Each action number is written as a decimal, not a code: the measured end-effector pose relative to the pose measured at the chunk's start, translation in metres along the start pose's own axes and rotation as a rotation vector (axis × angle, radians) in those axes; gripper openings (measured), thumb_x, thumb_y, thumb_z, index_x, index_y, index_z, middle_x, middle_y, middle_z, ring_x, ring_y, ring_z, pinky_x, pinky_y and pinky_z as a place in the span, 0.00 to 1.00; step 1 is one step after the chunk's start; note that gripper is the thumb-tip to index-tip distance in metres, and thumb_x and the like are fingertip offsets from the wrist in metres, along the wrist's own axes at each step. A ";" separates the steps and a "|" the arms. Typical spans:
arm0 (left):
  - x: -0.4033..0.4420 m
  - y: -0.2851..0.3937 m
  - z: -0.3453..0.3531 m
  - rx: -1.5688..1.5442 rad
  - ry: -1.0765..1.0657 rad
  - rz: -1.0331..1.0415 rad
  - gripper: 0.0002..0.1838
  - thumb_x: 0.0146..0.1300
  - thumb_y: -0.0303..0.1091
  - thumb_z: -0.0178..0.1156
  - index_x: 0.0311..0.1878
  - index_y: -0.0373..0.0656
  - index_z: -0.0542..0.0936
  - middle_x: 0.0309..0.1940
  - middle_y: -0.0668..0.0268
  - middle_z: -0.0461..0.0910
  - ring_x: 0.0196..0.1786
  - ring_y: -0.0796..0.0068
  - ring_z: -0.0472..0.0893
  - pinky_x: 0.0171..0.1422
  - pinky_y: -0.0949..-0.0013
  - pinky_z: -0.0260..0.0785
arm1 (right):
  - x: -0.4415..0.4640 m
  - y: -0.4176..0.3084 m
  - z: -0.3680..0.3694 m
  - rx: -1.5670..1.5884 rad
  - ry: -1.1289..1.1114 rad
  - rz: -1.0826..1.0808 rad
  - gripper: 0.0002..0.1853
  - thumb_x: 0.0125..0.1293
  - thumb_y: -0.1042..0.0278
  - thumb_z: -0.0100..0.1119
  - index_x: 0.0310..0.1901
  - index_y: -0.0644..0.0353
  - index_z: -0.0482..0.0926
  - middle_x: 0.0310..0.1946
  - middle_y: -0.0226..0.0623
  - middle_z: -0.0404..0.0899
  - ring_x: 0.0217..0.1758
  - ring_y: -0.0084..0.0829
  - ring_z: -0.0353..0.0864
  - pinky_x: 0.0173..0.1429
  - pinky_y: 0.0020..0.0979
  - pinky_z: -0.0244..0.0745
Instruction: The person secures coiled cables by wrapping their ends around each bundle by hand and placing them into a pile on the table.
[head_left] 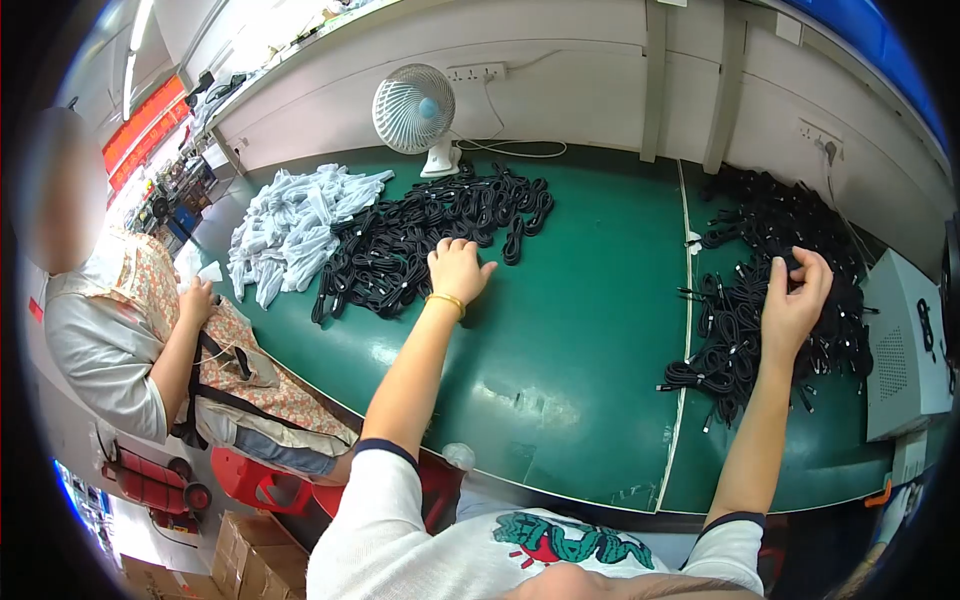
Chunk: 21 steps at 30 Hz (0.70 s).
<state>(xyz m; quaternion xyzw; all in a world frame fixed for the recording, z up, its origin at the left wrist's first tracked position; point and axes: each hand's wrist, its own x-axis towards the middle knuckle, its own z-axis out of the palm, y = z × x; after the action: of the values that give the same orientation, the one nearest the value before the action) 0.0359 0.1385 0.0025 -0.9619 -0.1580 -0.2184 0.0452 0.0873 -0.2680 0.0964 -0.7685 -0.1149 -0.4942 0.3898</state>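
Observation:
My left hand [460, 272] is over the green table [580, 330], at the right edge of a pile of coiled black cables [400, 240]. Its thumb stands out to the side and its fingers are apart, with nothing seen in them. On the right, my right hand [795, 300] reaches into a second heap of black cables [730, 330] with metal-tipped ends. The fingers and thumb of that hand curl round a black cable [789, 262], though the dark heap behind partly hides the grip.
White wrapped bundles [295, 225] lie left of the cables, near a small fan [415, 110]. A person [130, 330] in a floral apron sits at the left. A grey metal box [905, 345] stands at the right edge. A pale strip [678, 400] crosses the table.

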 end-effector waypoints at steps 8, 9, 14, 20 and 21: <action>0.034 0.049 0.040 0.103 -0.132 -0.115 0.24 0.54 0.56 0.52 0.35 0.44 0.83 0.50 0.61 0.71 0.56 0.61 0.63 0.54 0.56 0.54 | -0.025 -0.060 -0.001 0.227 -0.288 -0.076 0.10 0.49 0.79 0.58 0.35 0.64 0.71 0.48 0.47 0.67 0.49 0.43 0.69 0.53 0.34 0.64; 0.030 0.053 0.042 0.147 -0.043 -0.121 0.22 0.52 0.55 0.54 0.34 0.45 0.83 0.46 0.62 0.71 0.55 0.62 0.63 0.52 0.56 0.57 | -0.028 -0.067 -0.002 0.227 -0.317 -0.089 0.10 0.49 0.79 0.58 0.35 0.64 0.71 0.47 0.47 0.67 0.49 0.43 0.69 0.52 0.35 0.64; 0.007 0.056 0.015 -0.323 -0.039 0.021 0.13 0.49 0.38 0.61 0.31 0.40 0.71 0.29 0.57 0.77 0.33 0.55 0.78 0.38 0.56 0.68 | -0.052 -0.083 0.009 0.281 -0.497 -0.191 0.10 0.47 0.78 0.58 0.34 0.63 0.71 0.47 0.46 0.68 0.46 0.44 0.71 0.51 0.36 0.64; -0.052 0.102 -0.070 -0.996 -0.079 0.321 0.12 0.48 0.29 0.61 0.36 0.39 0.72 0.27 0.56 0.77 0.31 0.61 0.79 0.35 0.67 0.71 | -0.106 -0.086 0.033 0.242 -0.703 -0.304 0.24 0.47 0.76 0.58 0.49 0.65 0.69 0.47 0.47 0.67 0.50 0.46 0.68 0.53 0.38 0.63; -0.060 0.106 -0.076 -1.005 -0.107 0.376 0.12 0.48 0.29 0.60 0.36 0.38 0.72 0.27 0.57 0.78 0.31 0.61 0.79 0.35 0.67 0.71 | -0.111 -0.084 0.035 0.176 -0.673 -0.380 0.28 0.46 0.76 0.57 0.53 0.64 0.67 0.49 0.47 0.66 0.49 0.46 0.68 0.51 0.38 0.64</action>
<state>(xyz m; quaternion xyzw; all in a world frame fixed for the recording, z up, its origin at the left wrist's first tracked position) -0.0120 0.0089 0.0433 -0.8866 0.1385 -0.2058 -0.3904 0.0093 -0.1633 0.0357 -0.8164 -0.4183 -0.2661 0.2962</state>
